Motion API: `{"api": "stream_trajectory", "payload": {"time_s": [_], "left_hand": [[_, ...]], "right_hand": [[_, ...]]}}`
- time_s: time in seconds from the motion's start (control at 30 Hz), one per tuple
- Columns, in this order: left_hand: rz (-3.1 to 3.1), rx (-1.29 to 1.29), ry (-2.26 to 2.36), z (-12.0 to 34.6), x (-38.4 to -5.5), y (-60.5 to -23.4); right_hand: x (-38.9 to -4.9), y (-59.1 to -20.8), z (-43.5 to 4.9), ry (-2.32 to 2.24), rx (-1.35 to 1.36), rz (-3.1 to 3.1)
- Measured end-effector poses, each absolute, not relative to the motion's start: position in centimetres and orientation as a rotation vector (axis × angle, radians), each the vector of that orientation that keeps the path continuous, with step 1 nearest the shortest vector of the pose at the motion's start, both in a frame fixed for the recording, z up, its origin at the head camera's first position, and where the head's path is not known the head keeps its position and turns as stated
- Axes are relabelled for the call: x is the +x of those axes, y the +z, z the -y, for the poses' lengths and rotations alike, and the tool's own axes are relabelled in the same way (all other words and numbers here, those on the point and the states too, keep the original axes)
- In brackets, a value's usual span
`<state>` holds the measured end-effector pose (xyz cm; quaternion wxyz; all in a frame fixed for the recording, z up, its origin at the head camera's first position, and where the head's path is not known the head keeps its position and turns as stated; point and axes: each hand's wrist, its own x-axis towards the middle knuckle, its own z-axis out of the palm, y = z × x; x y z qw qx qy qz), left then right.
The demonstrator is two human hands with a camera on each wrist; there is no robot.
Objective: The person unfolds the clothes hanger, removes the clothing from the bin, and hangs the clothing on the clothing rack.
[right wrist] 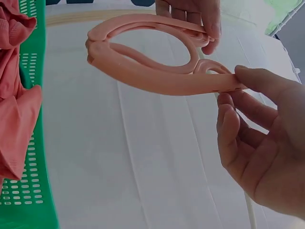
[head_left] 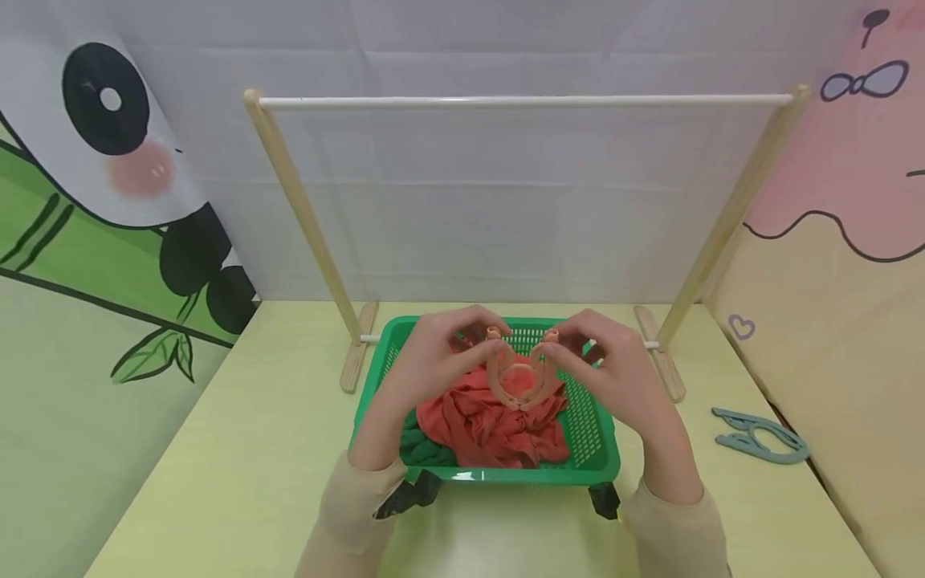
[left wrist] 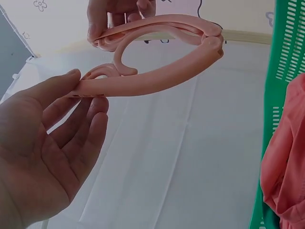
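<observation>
Left hand [head_left: 442, 357] and right hand [head_left: 614, 365] each pinch one end of a pink hanger [left wrist: 162, 82], held above a green basket [head_left: 506, 476]. The hands partly screen red cloth [head_left: 499, 429] inside; dark green cloth [head_left: 426, 447] lies beneath. A rack [head_left: 299, 205] with a white rail [head_left: 520, 102] stands behind. A blue-grey hanger [head_left: 780, 458] lies rightward on the table [head_left: 231, 449].

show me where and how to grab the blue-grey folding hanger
Probably pinch the near arm of the blue-grey folding hanger, coming from the left and above: it lies flat, its free ends point toward the green basket, and its rounded end sits close to the wall.
</observation>
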<state>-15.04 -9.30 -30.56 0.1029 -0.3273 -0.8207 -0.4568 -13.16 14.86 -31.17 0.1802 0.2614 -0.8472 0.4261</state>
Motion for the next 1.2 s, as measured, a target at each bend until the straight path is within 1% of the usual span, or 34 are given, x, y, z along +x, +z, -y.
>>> {"api": "stream_trajectory", "payload": {"time_s": [0.2, 0.53, 0.83, 1.2], "left_hand": [[2.403, -0.939, -1.227, 9.3, -16.0, -30.2], [2.433, -0.855, -1.049, 9.1, -16.8, -30.5], [2.506, -0.842, -0.997, 8.8, -18.2, -31.1], [2.471, -0.713, -1.070, 10.0, -18.6, -30.9]], "right_hand": [[-14.0, -30.5, -14.2, 1.168, 0.699, 2.379], [-15.1, -31.0, -13.3, 1.126, 0.663, 2.390], [-16.1, -31.4, -13.0, 0.980, 0.672, 2.474], [-16.6, -31.4, -14.1, 1.082, 0.566, 2.457]]}}
